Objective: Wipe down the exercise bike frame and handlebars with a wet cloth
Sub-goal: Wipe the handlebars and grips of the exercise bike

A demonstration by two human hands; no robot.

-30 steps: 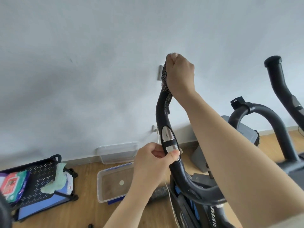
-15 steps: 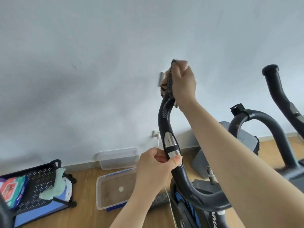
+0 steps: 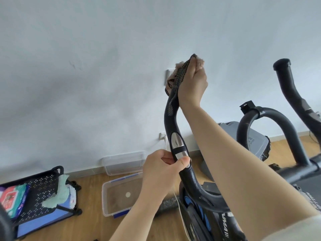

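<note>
The exercise bike's black left handlebar (image 3: 171, 122) curves up in the middle of the head view. My right hand (image 3: 192, 84) grips a dark patterned cloth (image 3: 179, 75) wrapped round the handlebar's top end, which it hides. My left hand (image 3: 161, 173) holds the same bar lower down, its thumb on the silver sensor plate (image 3: 178, 145). The right handlebar (image 3: 291, 94) rises at the far right, untouched. The bike frame (image 3: 213, 221) shows below my arms.
A clear plastic tub (image 3: 106, 197) with murky water sits on the wooden floor, its lid (image 3: 125, 161) against the wall. A black perforated cart (image 3: 40, 190) at the left holds a wipes pack (image 3: 12, 197) and a green cloth (image 3: 59, 193). A grey box (image 3: 253, 138) stands behind the bike.
My right hand has turned round the top of the handlebar, so more of the cloth now shows on its left side. My left hand keeps its hold on the bar.
</note>
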